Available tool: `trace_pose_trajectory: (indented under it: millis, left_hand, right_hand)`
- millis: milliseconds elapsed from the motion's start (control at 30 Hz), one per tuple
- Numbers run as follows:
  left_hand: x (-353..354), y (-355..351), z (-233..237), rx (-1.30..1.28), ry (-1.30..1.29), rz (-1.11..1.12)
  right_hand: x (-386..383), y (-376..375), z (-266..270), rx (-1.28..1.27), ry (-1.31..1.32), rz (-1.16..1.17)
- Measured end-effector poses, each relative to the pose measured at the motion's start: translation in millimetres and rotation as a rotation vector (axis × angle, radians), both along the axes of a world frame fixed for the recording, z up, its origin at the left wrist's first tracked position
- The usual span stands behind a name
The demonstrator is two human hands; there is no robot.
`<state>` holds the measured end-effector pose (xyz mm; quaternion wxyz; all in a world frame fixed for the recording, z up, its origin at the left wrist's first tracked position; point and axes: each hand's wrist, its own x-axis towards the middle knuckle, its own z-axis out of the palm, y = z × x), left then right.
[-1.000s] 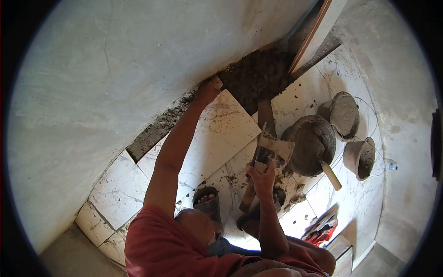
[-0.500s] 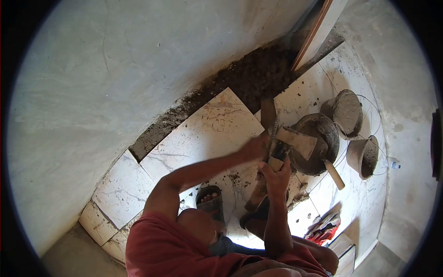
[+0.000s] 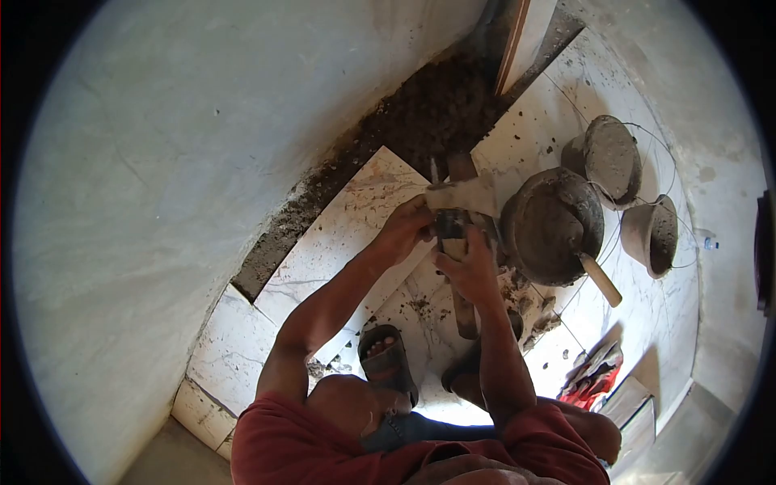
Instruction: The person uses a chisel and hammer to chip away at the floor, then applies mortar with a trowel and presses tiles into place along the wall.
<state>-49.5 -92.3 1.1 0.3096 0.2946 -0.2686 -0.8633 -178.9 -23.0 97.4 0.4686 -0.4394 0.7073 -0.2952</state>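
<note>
My right hand [image 3: 471,267] is wrapped around the handle of a hatchet-like tool [image 3: 465,195], which has a broad, flared pale blade and a dark section below it. My left hand [image 3: 402,233] is closed at the blade's left side, and a thin pointed strip [image 3: 434,171] rises above its fingers, partly hidden behind the blade. Beneath both hands a long wooden bar [image 3: 463,314] lies on the tiles. A dark round basin [image 3: 517,234] stands just right of the tool, with a wooden-handled tool [image 3: 600,280] lying in it.
Two mortar-caked buckets [image 3: 612,162] with wire handles stand at the right. A dirt-filled trench [image 3: 436,105] follows the wall, beside marble-patterned tiles [image 3: 347,242]. A board [image 3: 525,48] leans at the top. Red and dark cloth [image 3: 594,376] lies lower right, and crumbs of mortar dot the floor.
The tool's blade has swung up and left and now lies across between my hands. My left hand has drawn back left, and the view has shifted slightly.
</note>
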Motion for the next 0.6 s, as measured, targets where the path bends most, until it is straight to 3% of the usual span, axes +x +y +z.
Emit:
trace_pose_trajectory:
  millis: [133, 167, 233, 300, 533, 600]
  left_hand:
    - [-10, -27, -8, 0.052, -0.019, 0.143]
    - [-9, -39, -17, 0.054, -0.019, 0.143]
    - [-2, -69, -45, 0.048, -0.121, 0.352]
    - [4, -99, -57, 0.037, -0.110, 0.371]
    - [-8, -142, -70, 0.072, -0.107, 0.436]
    - [-13, -145, -73, 0.069, -0.071, 0.454]
  right_hand:
    - [0, -11, -19, -0.018, -0.013, 0.017]
    - [-1, -12, -18, -0.049, -0.095, -0.089]
    - [-4, -12, -15, -0.072, -0.177, -0.198]
    - [-13, -9, -10, -0.050, -0.276, -0.335]
    - [-23, 8, -14, -0.077, -0.248, -0.340]
    - [-22, 10, -23, -0.113, -0.342, -0.367]
